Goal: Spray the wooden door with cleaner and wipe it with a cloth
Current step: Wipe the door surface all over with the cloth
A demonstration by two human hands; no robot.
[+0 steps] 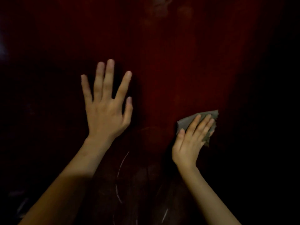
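1. A dark red wooden door was shown filling the whole view. It was dimly lit and its edges were lost in shadow.
2. A small grey cloth was pressed against the door, and every place below is given from it.
3. The right hand was laid over the cloth with its fingers straight and close together, pushing it onto the wood. No pinch or curl could be made out.
4. The left hand was placed well to the left of the cloth and slightly higher. Its fingers were spread wide, it seemed flat on the door, and nothing was held in it.
5. Wiping was judged to be the step in hand. No spray bottle was in view.
6. A good wipe would probably be made with even pressure through flat fingers and with overlapping strokes. A clean face of the cloth would be turned out as it soiled, and the door would be steadied by the spread hand.
7. The door was seen as hard, flat and smooth, with a dull sheen above the cloth.
8. Pale curved streaks were visible below and to the left of the cloth. Whether they were cleaner residue or scratches could not be told.
9. The cloth was seen as thin, soft and matt. It was folded to a rough triangle, and its far edge looked ragged.
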